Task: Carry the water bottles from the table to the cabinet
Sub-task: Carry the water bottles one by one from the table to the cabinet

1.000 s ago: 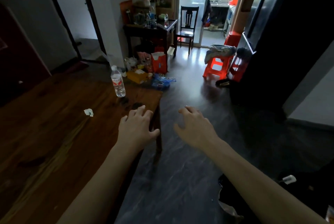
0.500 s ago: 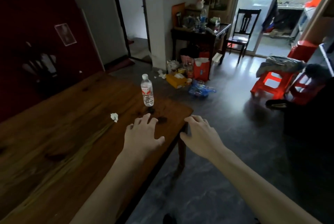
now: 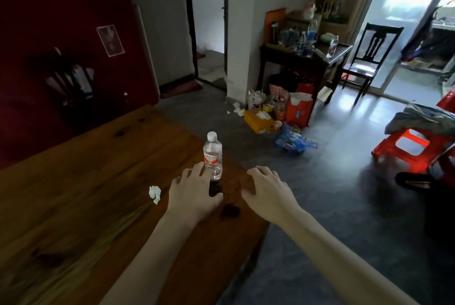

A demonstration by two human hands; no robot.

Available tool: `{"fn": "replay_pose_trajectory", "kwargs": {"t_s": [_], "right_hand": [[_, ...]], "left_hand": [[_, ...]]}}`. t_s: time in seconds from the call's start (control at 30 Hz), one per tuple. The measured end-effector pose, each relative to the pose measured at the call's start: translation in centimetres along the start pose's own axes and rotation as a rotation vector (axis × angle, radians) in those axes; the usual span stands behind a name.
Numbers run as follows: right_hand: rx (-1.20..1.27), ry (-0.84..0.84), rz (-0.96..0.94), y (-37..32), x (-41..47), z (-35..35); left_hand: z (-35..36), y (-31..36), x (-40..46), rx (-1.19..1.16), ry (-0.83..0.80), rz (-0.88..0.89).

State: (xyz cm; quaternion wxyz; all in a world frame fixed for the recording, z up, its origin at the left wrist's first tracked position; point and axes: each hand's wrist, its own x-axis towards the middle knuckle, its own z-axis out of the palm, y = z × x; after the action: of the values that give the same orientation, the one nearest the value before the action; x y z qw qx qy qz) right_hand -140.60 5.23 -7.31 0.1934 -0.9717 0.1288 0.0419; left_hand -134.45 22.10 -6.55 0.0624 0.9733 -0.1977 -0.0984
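Both forearms extended forward, palms down. Left hand [image 3: 190, 192] over the wooden surface [image 3: 73, 194], fingers spread and relaxed, fingertips just beside the base of the water bottle [image 3: 212, 155]; contact unclear. Right hand [image 3: 269, 191] near the surface's edge, fingers loosely spread, holding nothing. Bottle upright near the far corner. Crumpled tissue [image 3: 155, 194] left of the left hand.

Both bare forearms reach forward from the lower edge of the view, the hands side by side and apart. The left hand [image 3: 193, 192] is held palm down with its fingers spread and loosely bent, thumb out to the right. The right hand [image 3: 268, 190] is also palm down, fingers slightly curled, thumb pointing left. Neither hand holds anything.
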Motion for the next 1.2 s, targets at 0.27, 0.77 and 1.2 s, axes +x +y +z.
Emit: {"fn": "replay_pose_trajectory", "kwargs": {"t_s": [0.27, 0.77, 1.2], "right_hand": [[-0.011, -0.060, -0.091, 0.6, 9.3, -0.3], [-0.040, -0.278, -0.318, 3.6, 25.1, 1.5], [-0.024, -0.376, -0.355, 4.4, 28.2, 3.9]], "left_hand": [[0.2, -1.5, 6.4, -0.021, -0.038, -0.123], [2.9, -0.3, 16.3, -0.161, -0.066, -0.434], [9.2, 0.1, 21.3, -0.586, 0.079, -0.593]]}}
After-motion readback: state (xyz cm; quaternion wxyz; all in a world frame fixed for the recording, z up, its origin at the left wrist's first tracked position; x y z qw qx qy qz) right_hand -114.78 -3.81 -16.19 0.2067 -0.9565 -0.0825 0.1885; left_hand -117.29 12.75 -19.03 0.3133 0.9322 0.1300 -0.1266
